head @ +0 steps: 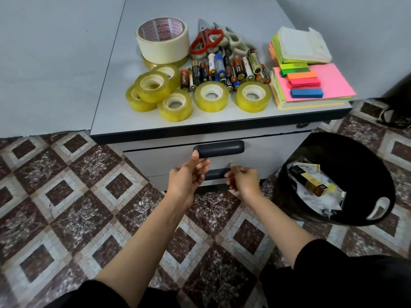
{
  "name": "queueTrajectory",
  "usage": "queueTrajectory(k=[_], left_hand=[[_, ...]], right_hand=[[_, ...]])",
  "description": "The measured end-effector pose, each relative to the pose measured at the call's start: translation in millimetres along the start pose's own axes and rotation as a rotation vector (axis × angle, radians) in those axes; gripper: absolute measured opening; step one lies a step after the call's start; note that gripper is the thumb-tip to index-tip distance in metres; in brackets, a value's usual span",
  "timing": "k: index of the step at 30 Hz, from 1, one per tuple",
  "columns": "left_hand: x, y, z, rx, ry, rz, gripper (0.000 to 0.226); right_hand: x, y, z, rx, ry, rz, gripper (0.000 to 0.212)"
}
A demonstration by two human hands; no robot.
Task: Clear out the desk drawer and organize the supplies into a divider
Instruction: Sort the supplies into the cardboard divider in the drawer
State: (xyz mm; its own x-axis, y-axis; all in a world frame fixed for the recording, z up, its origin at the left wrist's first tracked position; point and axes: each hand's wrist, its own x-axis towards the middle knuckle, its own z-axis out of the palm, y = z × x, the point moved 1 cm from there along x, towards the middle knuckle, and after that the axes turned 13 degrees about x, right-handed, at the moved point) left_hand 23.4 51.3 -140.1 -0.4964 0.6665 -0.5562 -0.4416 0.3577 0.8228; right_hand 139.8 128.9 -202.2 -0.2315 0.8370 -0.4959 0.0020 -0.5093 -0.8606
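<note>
A grey drawer cabinet [273, 152] stands in front of me with its drawers closed. My left hand [184, 178] is raised palm up, its thumb tip touching the left end of the dark upper drawer handle [219, 148]. My right hand [243, 181] hovers with loosely curled fingers just right of the lower handle [214, 174] and holds nothing. On the cabinet top [111, 112] lie a wide masking tape roll [162, 41], several clear tape rolls [211, 96], several batteries [222, 70], scissors [209, 41] and stacks of sticky notes [311, 85]. No divider is in view.
A black waste bin [347, 156] with paper scraps and a small box inside stands on the patterned tile floor [77, 207] right of the cabinet. A grey surface [44, 74] adjoins the cabinet on the left. Dark cables lie at the far right.
</note>
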Motion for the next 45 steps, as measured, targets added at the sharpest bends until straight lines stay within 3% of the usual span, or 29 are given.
queueTrajectory(k=[5,8,14,25,28,32,34,38,39,42,45], left_hand=[[-1.4,1.7,4.1,-0.024,0.035,-0.050,0.023],[-2.4,2.5,8.3,-0.092,-0.012,-0.110,0.022],[-8.9,4.8,12.0,-0.042,0.005,-0.112,0.026],[-64.0,-25.5,3.5,0.062,0.042,-0.090,0.022],[-88.6,-36.0,-1.2,0.183,0.074,-0.051,0.026],[-111.7,-37.1,-13.2,0.413,0.074,0.010,0.029],[-119.5,-28.3,-18.5,0.563,0.098,0.151,0.030],[-121.9,5.1,-30.3,1.069,0.259,0.629,0.012],[-116.5,11.5,-33.5,1.216,0.259,0.692,0.023],[-97.3,14.7,-43.6,1.637,0.104,0.571,0.062],[-89.6,6.3,-49.8,1.959,0.069,0.515,0.067]], right_hand=[[-32.8,-45.1,1.9,0.330,-0.252,0.046,0.015],[-33.8,-58.6,3.1,0.580,-0.235,0.176,0.019],[-41.4,-59.5,11.0,0.484,-0.102,0.206,0.031],[-96.3,-42.9,-14.9,0.322,-0.093,0.224,0.028],[-117.7,-37.4,-24.2,0.284,-0.110,0.249,0.032],[-142.3,-43.7,-40.7,-0.128,-0.158,0.211,0.040],[-152.6,-54.3,-44.8,-0.307,-0.196,0.101,0.038],[-155.3,-80.2,-36.4,-0.784,-0.183,-0.433,0.025],[-153.0,-84.3,-31.7,-0.923,-0.199,-0.520,0.022],[-135.7,-84.7,-23.1,-1.246,-0.301,-0.516,0.050],[-122.3,-79.6,-24.7,-1.410,-0.317,-0.437,0.065]])
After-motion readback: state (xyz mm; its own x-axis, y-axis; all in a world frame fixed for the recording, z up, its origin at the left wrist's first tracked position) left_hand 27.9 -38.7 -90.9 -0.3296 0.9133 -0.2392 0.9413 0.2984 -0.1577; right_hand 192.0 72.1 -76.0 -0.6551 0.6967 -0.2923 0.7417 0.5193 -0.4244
